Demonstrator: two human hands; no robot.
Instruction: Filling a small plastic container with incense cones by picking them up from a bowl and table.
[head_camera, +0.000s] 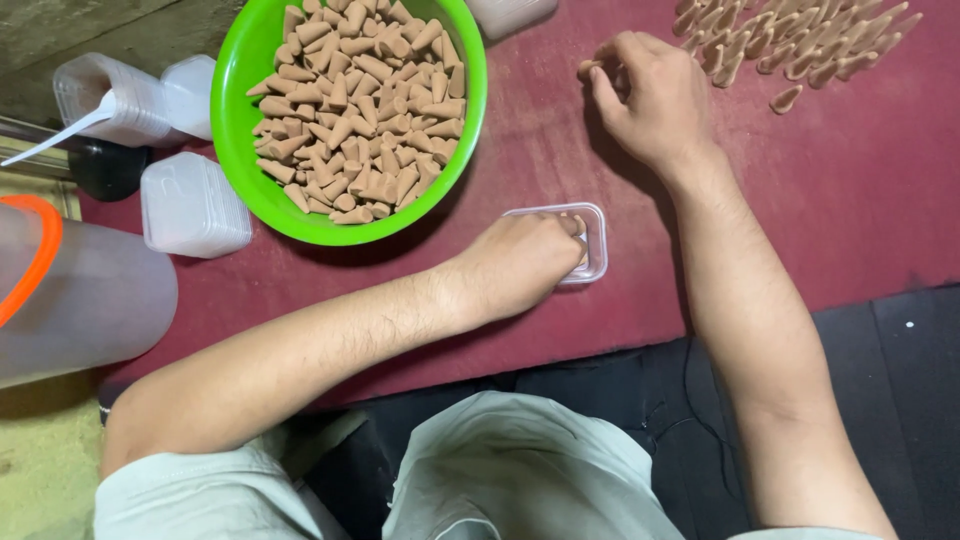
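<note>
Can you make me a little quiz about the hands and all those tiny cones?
1. True or false: the green bowl is full of small tan cones.
2. Which hand is over the small clear box? A) the left hand B) the right hand
3. What colour is the cloth under the loose cones at the top right?

Key:
1. True.
2. A. The left hand's fingers reach into the clear box, where cones show; the right hand is further up the cloth, pinching a cone.
3. Dark red.
</note>
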